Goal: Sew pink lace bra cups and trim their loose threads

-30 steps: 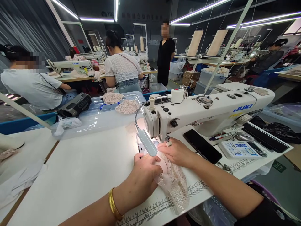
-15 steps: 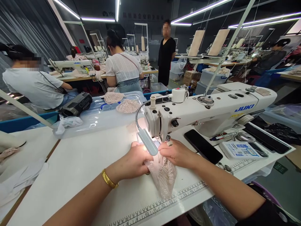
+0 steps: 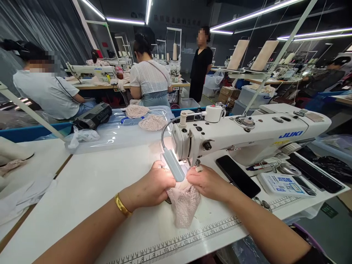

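Observation:
A pale pink lace fabric piece (image 3: 185, 207) hangs toward the table's front edge, its upper part under the head of the white sewing machine (image 3: 247, 135). My left hand (image 3: 154, 183) grips the fabric's left side, fingers closed. On the right side my right hand (image 3: 206, 181) pinches the same fabric near the needle area. A grey lamp (image 3: 173, 167) on a bendy neck lights the spot between my hands and hides the needle and part of the cloth.
Right of my right hand lie a black phone (image 3: 238, 176) and a white-and-blue box (image 3: 283, 183). A printed ruler (image 3: 189, 240) runs along the front edge. Behind, a clear plastic lid (image 3: 115, 135) bears pink lace pieces (image 3: 152, 123). Several people sit or stand beyond.
The lace's hanging end has shifted left and spread wider. My left hand has moved slightly left, and the whole view has shifted a little.

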`<state>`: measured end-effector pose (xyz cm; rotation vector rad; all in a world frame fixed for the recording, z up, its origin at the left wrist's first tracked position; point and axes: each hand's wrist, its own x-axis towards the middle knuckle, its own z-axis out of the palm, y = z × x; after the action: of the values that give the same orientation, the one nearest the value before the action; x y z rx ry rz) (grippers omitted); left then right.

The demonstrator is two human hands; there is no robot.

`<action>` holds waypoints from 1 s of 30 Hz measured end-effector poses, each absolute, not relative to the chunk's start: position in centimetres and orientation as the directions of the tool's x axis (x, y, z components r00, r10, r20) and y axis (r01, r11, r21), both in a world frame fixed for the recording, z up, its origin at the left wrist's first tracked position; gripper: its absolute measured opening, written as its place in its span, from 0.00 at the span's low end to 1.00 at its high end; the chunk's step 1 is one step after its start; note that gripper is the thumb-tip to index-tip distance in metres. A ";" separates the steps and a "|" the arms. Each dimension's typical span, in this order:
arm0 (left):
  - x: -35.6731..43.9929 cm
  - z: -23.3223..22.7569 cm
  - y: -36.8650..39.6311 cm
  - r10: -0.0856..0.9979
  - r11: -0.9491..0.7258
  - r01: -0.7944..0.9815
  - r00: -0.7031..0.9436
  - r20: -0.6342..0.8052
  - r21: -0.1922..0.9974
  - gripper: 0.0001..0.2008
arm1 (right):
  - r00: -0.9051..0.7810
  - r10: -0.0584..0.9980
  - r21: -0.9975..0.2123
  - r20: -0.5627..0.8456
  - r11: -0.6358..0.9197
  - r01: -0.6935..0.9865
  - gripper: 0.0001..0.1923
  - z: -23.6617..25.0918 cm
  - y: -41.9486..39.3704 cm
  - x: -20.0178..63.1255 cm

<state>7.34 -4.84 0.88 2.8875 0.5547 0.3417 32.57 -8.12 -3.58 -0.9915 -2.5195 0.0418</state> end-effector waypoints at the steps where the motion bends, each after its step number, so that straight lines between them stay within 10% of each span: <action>1: 7.3 0.9 -4.7 0.384 -0.913 0.344 0.906 0.176 0.220 0.10 | -0.636 0.681 -0.195 0.363 0.723 0.663 0.14 -3.6 -8.1 32.6; 23: 7.1 0.4 -3.9 0.477 -0.850 0.417 0.869 0.133 0.322 0.12 | -0.447 0.754 -0.338 0.481 0.630 0.699 0.14 -4.1 -8.4 33.1; 30: 7.4 0.4 -5.7 0.634 -0.773 0.634 0.769 0.088 0.024 0.04 | -0.617 0.665 -0.304 0.422 0.745 0.594 0.08 -3.5 -9.3 31.5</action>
<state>7.42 -5.68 0.45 2.9608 1.0611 0.1430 31.46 -9.32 -3.54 -0.9502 -2.4270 0.1817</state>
